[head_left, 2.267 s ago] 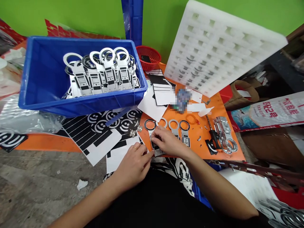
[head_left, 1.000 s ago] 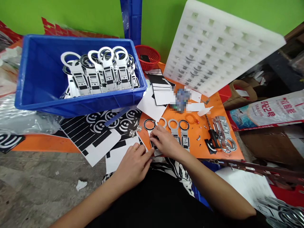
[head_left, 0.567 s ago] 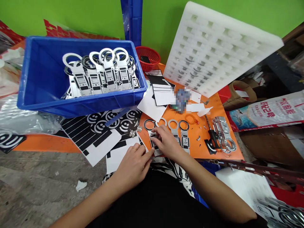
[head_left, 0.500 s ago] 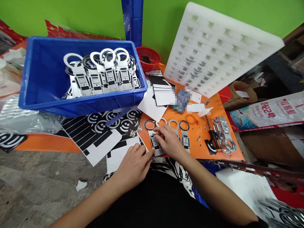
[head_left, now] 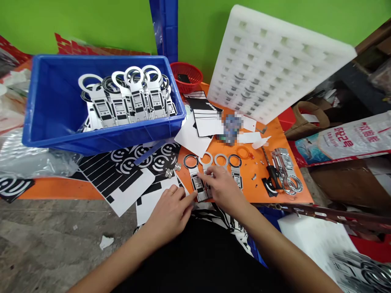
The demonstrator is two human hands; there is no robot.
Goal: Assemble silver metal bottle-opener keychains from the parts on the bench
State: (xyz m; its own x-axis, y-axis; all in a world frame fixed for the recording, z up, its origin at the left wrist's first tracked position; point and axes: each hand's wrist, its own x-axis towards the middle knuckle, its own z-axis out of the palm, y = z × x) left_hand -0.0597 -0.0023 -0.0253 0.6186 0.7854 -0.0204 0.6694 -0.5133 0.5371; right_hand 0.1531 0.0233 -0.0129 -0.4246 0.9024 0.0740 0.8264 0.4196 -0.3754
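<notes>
Several flat silver ring-topped metal pieces [head_left: 195, 175] lie in a row on the orange board [head_left: 259, 187]. My right hand [head_left: 221, 187] rests over the middle pieces, its fingers bent and its fingertips pressing on the second piece from the left. Beside it, my left hand [head_left: 171, 209], a ring on one finger, lies on a black-and-white sticker sheet [head_left: 152, 199]; its fingers are curled and a fingertip touches the lower end of the leftmost piece. I cannot make out anything held in either hand.
A blue bin [head_left: 55, 118] at the left holds many more of the same pieces [head_left: 131, 97]. Behind stand a red basket [head_left: 186, 75] and a leaning white foam tray [head_left: 275, 61]. A screwdriver [head_left: 269, 169] and a pile of metal pieces [head_left: 285, 169] lie at the right.
My right hand has shifted rightward from the leftmost piece onto the one beside it, uncovering the leftmost piece. My left hand has barely moved.
</notes>
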